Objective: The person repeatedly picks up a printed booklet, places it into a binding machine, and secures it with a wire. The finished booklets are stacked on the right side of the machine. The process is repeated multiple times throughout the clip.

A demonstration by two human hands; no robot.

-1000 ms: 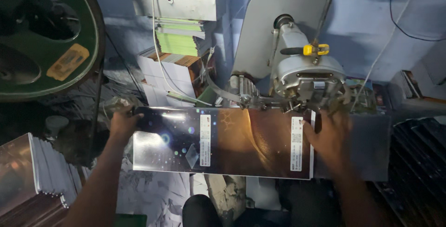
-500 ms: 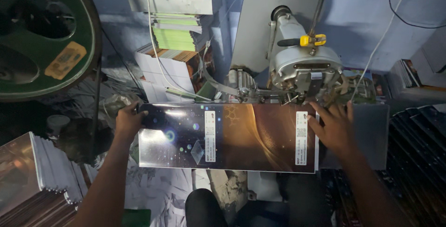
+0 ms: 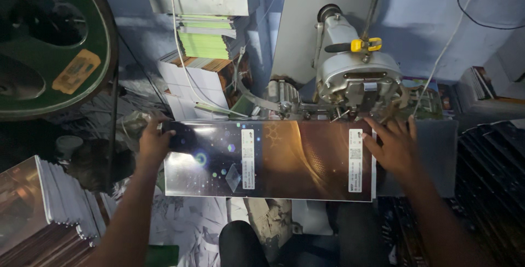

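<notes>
A long glossy printed sheet (image 3: 273, 160) lies flat just in front of the grey machine (image 3: 350, 78), its long axis running left to right. The left hand (image 3: 155, 142) grips its left end, fingers curled over the edge. The right hand (image 3: 395, 148) rests flat and spread on its right end. The sheet's far edge meets the machine; its near edge overhangs free space.

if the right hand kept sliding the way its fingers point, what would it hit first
The right hand lies flat on the glossy sheet, fingers pointing up-left. First in that line is probably the grey machine head, though depth is unclear.
</notes>
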